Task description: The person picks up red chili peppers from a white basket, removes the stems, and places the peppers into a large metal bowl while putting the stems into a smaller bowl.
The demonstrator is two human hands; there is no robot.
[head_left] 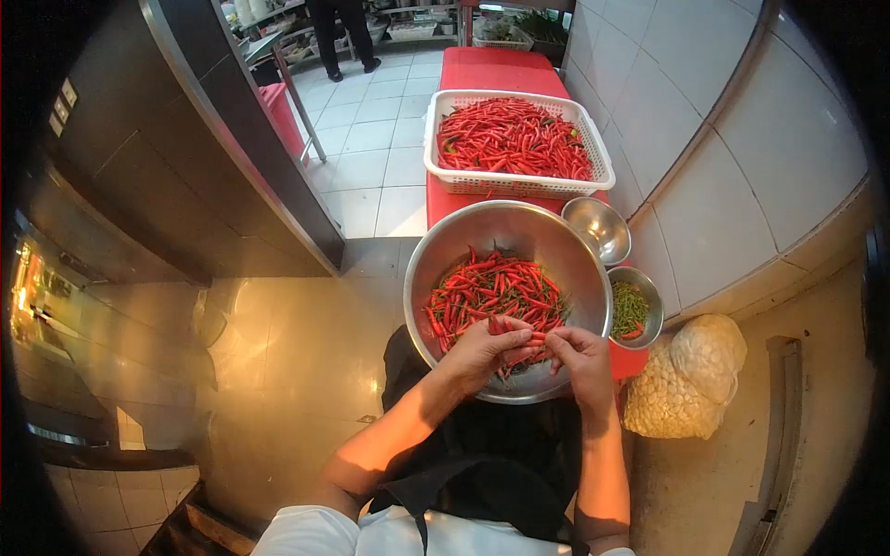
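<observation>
Both hands meet over a large steel bowl (428, 243) that holds a heap of red chilies (496, 285) with green stems. My left hand (487, 350) is closed in a pinch on a red chili (535, 339). Thumb and fingers of my right hand (582, 360) pinch at the chili's other end, where its stem is hidden. Right of the large bowl, a small steel bowl (652, 295) contains green stems (628, 309) and a bit of red chili. Behind it sits another small steel bowl (596, 228) with a shiny bare inside.
A white plastic basket (603, 171) full of red chilies stands on a red bench (505, 69) beyond the bowl. To the right, a bag of pale pieces (681, 380) rests by the tiled wall (723, 185). A person's dark-trousered legs (341, 32) are far back.
</observation>
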